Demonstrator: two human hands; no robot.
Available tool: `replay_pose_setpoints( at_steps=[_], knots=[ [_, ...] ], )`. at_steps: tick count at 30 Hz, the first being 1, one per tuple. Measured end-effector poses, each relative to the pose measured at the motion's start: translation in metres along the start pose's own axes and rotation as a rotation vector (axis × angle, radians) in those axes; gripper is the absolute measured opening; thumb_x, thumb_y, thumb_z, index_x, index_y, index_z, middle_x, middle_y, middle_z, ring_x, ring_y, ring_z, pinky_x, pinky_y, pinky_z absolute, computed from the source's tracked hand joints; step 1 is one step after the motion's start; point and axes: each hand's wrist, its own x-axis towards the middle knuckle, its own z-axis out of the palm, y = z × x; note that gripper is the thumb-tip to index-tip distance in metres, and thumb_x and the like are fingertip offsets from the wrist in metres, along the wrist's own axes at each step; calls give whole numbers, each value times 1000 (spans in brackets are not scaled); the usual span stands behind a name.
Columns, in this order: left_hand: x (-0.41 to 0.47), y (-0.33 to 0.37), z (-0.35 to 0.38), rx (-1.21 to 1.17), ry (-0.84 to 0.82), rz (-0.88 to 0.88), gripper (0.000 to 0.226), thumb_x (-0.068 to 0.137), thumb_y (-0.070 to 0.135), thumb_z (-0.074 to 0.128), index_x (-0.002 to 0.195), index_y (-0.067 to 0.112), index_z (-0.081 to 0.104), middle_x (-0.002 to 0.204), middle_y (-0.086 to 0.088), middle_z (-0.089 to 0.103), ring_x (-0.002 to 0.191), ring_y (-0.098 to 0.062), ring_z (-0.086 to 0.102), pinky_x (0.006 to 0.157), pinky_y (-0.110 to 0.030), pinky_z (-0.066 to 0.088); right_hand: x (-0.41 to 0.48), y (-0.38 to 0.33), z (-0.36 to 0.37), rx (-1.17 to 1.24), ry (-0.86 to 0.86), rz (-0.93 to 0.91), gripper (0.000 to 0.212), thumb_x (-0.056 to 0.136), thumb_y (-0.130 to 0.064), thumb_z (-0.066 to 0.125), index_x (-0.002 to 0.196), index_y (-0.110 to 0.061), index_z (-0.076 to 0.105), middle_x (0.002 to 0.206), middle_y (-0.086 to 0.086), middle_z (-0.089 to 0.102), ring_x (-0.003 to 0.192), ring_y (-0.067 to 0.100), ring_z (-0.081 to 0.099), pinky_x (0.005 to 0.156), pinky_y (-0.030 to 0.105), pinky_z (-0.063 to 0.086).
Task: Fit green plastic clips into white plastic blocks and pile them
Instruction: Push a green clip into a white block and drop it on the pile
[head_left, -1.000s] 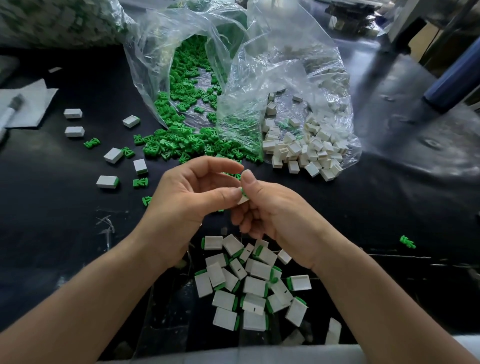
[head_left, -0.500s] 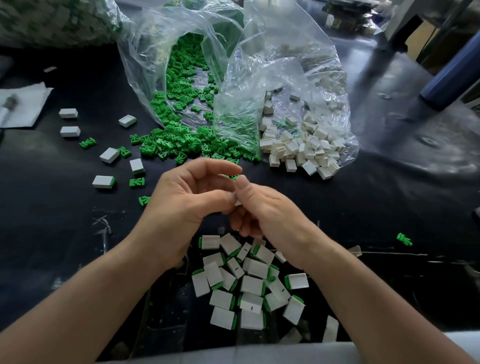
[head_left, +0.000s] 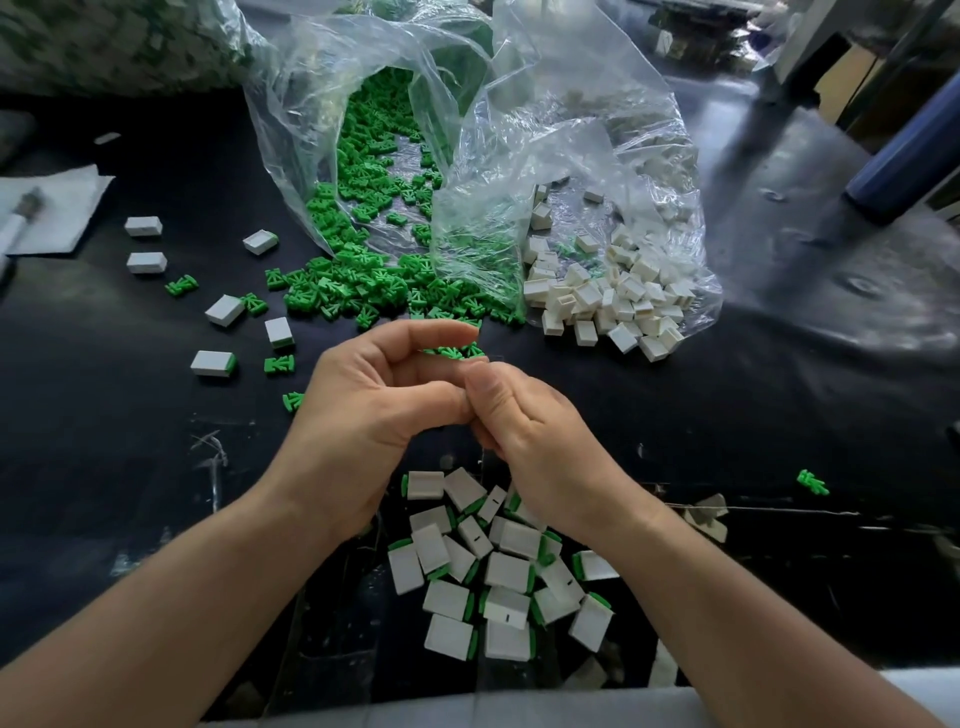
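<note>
Piled fitted blocks (head_left: 506, 571) lower centre; green clips (head_left: 343, 296), white blocks (head_left: 613, 306) aplenty above. The left hand (head_left: 363, 415), right hand (head_left: 535, 436) meet curled; can't tell what's held.

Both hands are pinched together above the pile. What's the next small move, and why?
Probably one firm squeeze to seat the parts. The left hand and right hand meet fingertip to fingertip, hiding whatever their grip holds, so a full fit cannot be confirmed. The finished pile lies just below for the drop afterwards.
</note>
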Motion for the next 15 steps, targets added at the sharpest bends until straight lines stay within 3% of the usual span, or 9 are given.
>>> replay_pose_setpoints(
  at_steps=[6, 9, 13, 15],
  knots=[
    [0, 0, -1, 16, 10, -14, 38, 66, -22, 56, 89, 7, 64, 71, -8, 73, 63, -16, 69, 56, -19, 53, 1, 1, 0, -58, 15, -27, 31, 96, -42, 29, 67, -38, 41, 58, -37, 49, 61, -10, 45, 61, 17, 30],
    [-1, 3, 1, -11, 0, -26, 39, 53, -5, 62, 91, 6, 64, 70, -9, 72, 58, -18, 68, 53, -19, 52, 0, 1, -1, -36, 12, -29, 34, 97, -41, 29, 67, -37, 44, 58, -33, 51, 60, -9, 46, 61, 17, 30],
    [1, 1, -3, 12, -23, -47, 49, 48, -13, 69, 92, 8, 65, 67, -9, 70, 55, -19, 61, 56, -24, 54, 1, 2, -5, 73, -41, 29, 54, 95, -48, 28, 86, -8, 63, 64, -11, 49, 60, 4, 42, 62, 27, 35],
    [2, 0, -4, 30, -28, -57, 44, 53, -9, 69, 93, 8, 66, 70, -11, 70, 58, -25, 58, 61, -31, 54, 1, 2, -8, 98, -42, 60, 63, 88, -58, 27, 78, -7, 62, 60, -10, 49, 58, 4, 44, 60, 25, 35]
  ],
)
